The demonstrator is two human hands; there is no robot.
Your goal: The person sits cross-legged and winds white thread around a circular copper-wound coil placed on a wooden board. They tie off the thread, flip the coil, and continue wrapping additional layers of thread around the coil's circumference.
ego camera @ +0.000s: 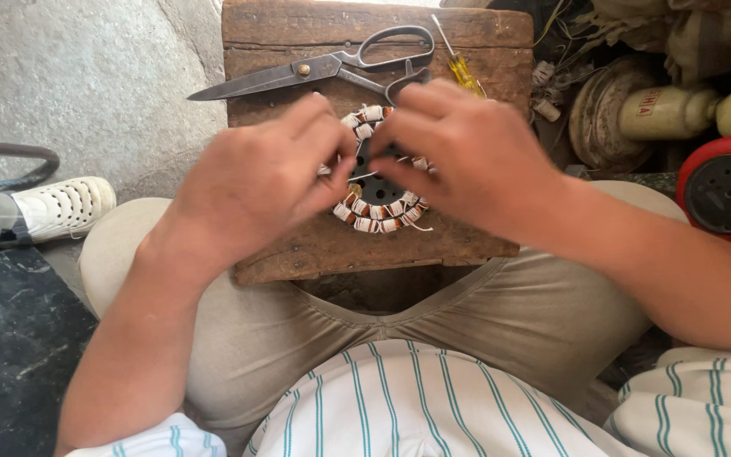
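I see both hands on the coil ring (pixel 380 211), which lies on the wooden table (pixel 315 245). The left hand (pixel 255 182) and right hand (pixel 467 156) pinch its rim with closed fingers. Scissors (pixel 315 68) and a screwdriver (pixel 460 63) lie behind it.

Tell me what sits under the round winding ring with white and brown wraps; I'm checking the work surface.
The winding ring lies on a worn wooden block. Both hands, left and right, cover its sides, so the wood directly beneath is hidden.
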